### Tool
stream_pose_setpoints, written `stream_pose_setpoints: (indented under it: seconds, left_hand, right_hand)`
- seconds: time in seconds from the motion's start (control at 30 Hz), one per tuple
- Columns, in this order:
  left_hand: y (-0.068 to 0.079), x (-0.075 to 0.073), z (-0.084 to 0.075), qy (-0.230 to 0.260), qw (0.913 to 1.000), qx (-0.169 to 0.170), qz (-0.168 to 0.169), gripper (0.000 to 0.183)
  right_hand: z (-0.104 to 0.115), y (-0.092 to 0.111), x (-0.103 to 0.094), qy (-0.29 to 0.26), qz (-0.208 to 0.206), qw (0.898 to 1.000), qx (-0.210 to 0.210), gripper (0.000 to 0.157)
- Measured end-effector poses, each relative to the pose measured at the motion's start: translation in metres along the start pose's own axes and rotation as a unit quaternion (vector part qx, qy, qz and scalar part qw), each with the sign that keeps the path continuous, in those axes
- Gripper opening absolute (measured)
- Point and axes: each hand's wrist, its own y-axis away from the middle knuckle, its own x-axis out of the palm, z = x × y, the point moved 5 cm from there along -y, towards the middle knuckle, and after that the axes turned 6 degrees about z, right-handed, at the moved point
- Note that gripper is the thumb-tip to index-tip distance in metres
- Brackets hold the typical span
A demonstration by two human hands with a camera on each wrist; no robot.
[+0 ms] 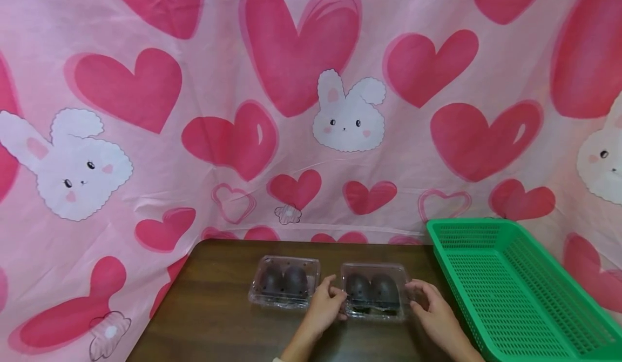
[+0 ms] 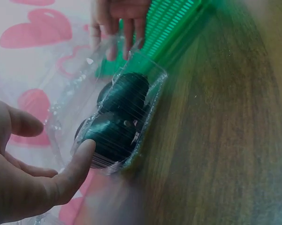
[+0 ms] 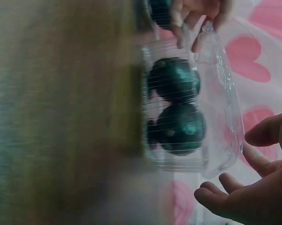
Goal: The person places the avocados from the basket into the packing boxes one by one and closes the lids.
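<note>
A clear plastic clamshell box [image 1: 374, 308] with large dark round pieces [image 3: 180, 129] inside stands on the table between my hands. Its clear lid [image 3: 225, 110] is tilted up from the ridged base in the right wrist view. My left hand [image 1: 324, 307] is at the box's left side, thumb and fingers spread around its edge. On the opposite side, my right hand [image 1: 434, 312] has its fingers spread by the lid's corner. A second clamshell box [image 1: 286, 299], also holding dark round pieces, sits left of my left hand.
A long green plastic basket [image 1: 505, 281] with slotted walls stands on the right, beside my right hand. The brown wooden table [image 1: 209, 308] backs onto a pink cloth [image 1: 301, 156] printed with hearts and rabbits.
</note>
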Motion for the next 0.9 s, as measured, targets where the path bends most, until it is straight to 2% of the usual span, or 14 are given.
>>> stream_pose_setpoints:
  seconds: [0.13, 0.27, 0.47, 0.63, 0.77, 0.9]
  left_hand:
    - [0.0, 0.0, 0.003, 0.002, 1.0, 0.008, 0.001, 0.07]
    - [-0.001, 0.002, 0.007, 0.011, 0.9999, 0.007, 0.003, 0.075]
    - [-0.002, 0.004, 0.011, 0.006, 0.9999, 0.008, -0.003, 0.075]
    - [-0.002, 0.005, 0.01, 0.003, 0.9999, 0.013, -0.008, 0.075]
    - [-0.003, 0.006, 0.008, 0.001, 0.9999, 0.014, -0.01, 0.075]
    - [-0.003, 0.005, 0.006, -0.014, 0.9997, 0.017, -0.012, 0.072]
  right_hand:
    - [-0.011, 0.002, 0.006, -0.052, 0.03, 0.997, 0.041, 0.046]
    - [-0.017, 0.001, 0.011, -0.103, 0.053, 0.99, 0.076, 0.058]
    - [-0.023, -0.002, 0.015, -0.161, 0.062, 0.978, 0.118, 0.058]
    - [-0.028, -0.002, 0.02, -0.245, 0.064, 0.956, 0.15, 0.059]
    - [-0.032, -0.001, 0.022, -0.283, 0.07, 0.942, 0.165, 0.061]
    - [-0.033, -0.001, 0.024, -0.289, 0.072, 0.94, 0.168, 0.061]
